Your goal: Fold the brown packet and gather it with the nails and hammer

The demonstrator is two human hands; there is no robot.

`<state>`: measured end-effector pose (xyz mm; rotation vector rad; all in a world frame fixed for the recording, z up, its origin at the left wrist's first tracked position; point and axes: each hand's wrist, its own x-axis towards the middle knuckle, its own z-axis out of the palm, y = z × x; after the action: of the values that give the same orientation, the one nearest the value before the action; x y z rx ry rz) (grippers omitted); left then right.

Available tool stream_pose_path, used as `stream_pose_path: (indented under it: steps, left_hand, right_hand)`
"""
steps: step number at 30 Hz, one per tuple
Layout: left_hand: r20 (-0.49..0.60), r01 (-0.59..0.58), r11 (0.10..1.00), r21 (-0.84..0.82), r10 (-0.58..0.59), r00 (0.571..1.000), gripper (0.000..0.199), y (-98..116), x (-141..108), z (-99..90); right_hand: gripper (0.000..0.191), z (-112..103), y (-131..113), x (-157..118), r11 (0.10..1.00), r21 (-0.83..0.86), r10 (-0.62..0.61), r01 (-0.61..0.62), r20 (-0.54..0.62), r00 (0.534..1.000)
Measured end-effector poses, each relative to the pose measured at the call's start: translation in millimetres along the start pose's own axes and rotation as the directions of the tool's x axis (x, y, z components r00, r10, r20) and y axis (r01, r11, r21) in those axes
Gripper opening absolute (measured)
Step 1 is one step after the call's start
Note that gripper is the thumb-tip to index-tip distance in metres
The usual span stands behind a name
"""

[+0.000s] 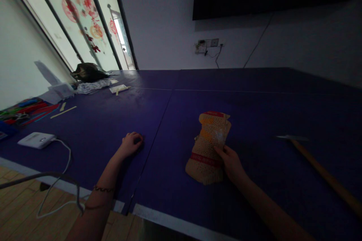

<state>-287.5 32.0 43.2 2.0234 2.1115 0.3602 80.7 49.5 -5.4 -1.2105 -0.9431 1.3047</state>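
Paper packet [207, 145], brown-speckled and red-banded, is in from the near edge of the counter [254, 109], right of its seam [158, 130]. The right hand [231, 162] pinches the packet's right side; whether that packet lies flat or is lifted I cannot tell. The left hand [132, 144] rests beside the seam, curled, how tightly I cannot tell. A wooden-handled tool [319, 167] lies toward the counter's right, a white power bank [36, 140] by its left near edge.

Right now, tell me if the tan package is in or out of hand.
In hand: the right hand grips the tan package by its right side. The left hand lies apart.
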Motion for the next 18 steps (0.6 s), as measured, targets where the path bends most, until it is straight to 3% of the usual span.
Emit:
stream_pose_path:
  steps: [11,18]
  left_hand:
    - [-0.025,-0.051,0.997,-0.051,0.05,0.998,0.024,-4.6,-1.2,3.7]
    - [0.023,-0.06,0.998,-0.014,0.06,0.998,0.013,-1.5,-0.9,2.7]
  right_hand:
    - [0.031,1.3,-2.4,-1.8,1.0,-0.021,-0.009,0.009,-0.012,1.0]
    - [0.027,1.6,-3.3,-2.8,1.0,0.017,0.018,-0.019,0.016,1.0]
